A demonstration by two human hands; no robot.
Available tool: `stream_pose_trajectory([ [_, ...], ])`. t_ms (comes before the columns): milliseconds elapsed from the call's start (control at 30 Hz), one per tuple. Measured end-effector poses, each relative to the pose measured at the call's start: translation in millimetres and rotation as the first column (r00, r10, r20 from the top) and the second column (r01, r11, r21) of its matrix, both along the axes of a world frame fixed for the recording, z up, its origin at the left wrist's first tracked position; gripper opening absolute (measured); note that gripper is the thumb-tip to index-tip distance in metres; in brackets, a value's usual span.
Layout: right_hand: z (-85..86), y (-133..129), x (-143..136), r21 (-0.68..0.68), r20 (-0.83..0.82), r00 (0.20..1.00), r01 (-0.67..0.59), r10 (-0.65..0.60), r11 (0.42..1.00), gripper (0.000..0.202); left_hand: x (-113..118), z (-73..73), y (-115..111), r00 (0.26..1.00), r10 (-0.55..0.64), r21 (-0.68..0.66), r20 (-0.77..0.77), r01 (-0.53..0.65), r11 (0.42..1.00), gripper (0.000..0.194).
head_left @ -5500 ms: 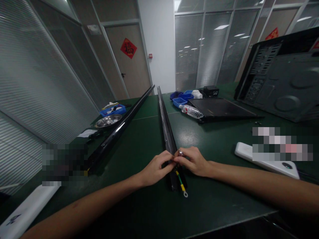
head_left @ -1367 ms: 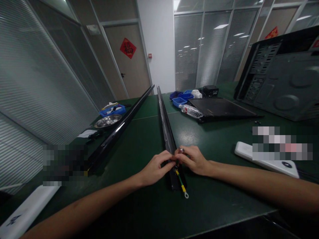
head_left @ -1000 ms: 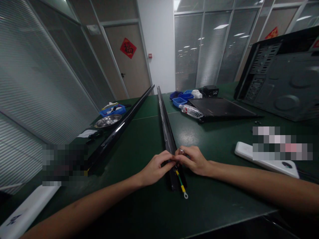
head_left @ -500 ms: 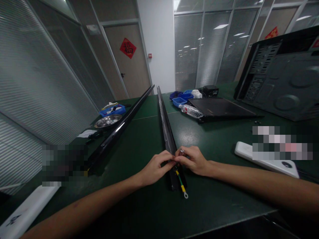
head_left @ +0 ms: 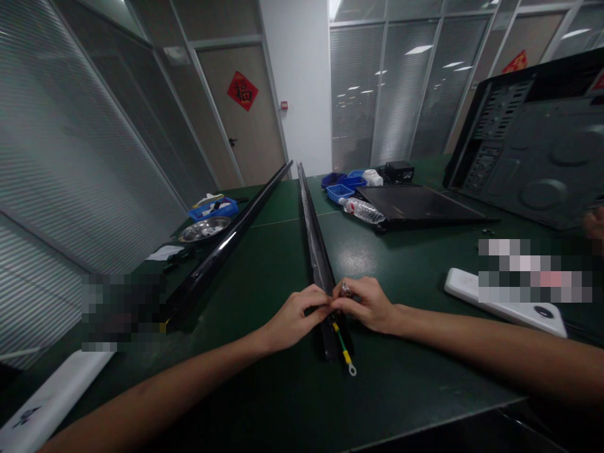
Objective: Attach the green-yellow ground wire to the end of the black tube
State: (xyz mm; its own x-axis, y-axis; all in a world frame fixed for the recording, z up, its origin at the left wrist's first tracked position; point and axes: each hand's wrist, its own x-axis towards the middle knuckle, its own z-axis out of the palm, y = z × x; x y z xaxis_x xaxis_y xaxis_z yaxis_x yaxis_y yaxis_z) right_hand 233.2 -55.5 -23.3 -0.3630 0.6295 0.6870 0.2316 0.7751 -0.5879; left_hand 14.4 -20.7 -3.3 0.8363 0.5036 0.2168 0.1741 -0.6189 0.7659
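Note:
Both hands meet over the near part of a long black channel lying lengthwise on the green table. My left hand comes from the left, its thumb and fingers pinched together at the channel. From the right, my right hand, with a ring on one finger, pinches at the same spot. What lies between the fingertips is too small and hidden to name. Just below them, a green wire with yellow sleeves and a metal ring terminal lies over the channel's near end.
Another black bar lies to the left, near a metal bowl and a blue tray. Right are a plastic bottle, a dark panel, a large black case, a white device and another person's hand.
Another person's hand has come into view at the right edge by the black case. My hands have barely moved.

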Motion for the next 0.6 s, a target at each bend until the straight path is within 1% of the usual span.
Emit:
stream_pose_trajectory([
  [133, -1.5, 0.4, -0.3, 0.002, 0.012, 1.000, 0.021, -0.021, 1.000, 0.034, 0.2, -2.4, 0.4, 1.000, 0.007, 0.021, 0.009, -0.007, 1.000, 0.025],
  [267, -1.2, -0.1, -0.4, -0.001, 0.033, 0.999, 0.013, -0.013, 1.000, 0.035, 0.6, -3.6, 1.0, 1.000, -0.019, 0.028, 0.018, 0.018, 0.999, 0.026],
  [333, -0.6, -0.4, -0.4, -0.004, 0.044, 0.999, 0.015, -0.015, 1.000, 0.035, 0.8, -2.8, 0.6, 0.999, -0.025, 0.025, 0.023, 0.025, 0.999, 0.024],
  [600, 2.7, -1.3, -1.0, -0.022, 0.027, 1.000, -0.003, 0.003, 1.000, 0.030, 1.6, 1.3, -2.2, 1.000, 0.016, 0.000, 0.004, -0.016, 1.000, 0.019],
])
